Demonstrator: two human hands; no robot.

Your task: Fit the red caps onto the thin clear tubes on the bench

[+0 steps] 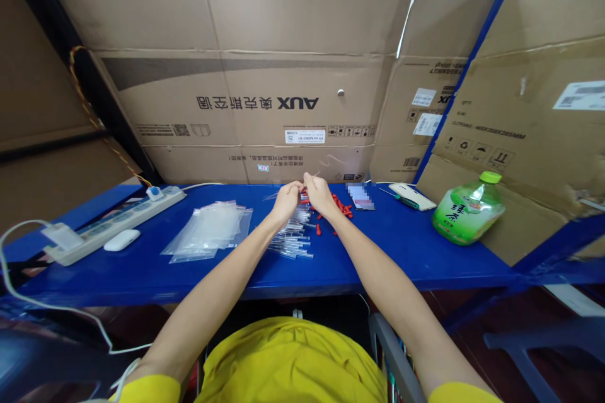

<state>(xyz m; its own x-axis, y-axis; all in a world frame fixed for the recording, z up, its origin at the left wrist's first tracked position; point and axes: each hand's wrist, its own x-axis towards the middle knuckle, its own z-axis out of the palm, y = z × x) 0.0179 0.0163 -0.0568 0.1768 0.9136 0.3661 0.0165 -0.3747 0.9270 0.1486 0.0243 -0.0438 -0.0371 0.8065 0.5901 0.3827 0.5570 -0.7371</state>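
Note:
Both hands meet over the back half of the blue table, fingers closed and fingertips almost touching. My left hand (pixel 285 201) is pinched; what sits in its fingers is too small to make out. From the fingers of my right hand (pixel 318 194) a thin clear tube (pixel 317 174) pokes up. Beneath and in front of the hands lies a loose pile of clear glass dropper tubes (pixel 293 240). Red rubber bulbs (pixel 344 208) are scattered beside my right hand, with one stray bulb (pixel 318 230) nearer the front. My right hand hides part of both piles.
Clear zip bags (pixel 208 230) are stacked on the left, near a white earphone case (pixel 121 240) and a power strip (pixel 118 223). Rightward lie a phone (pixel 361 196), a green-handled tool (pixel 405 201) and a green bottle (pixel 466 214). Cardboard (pixel 265 19) walls the back.

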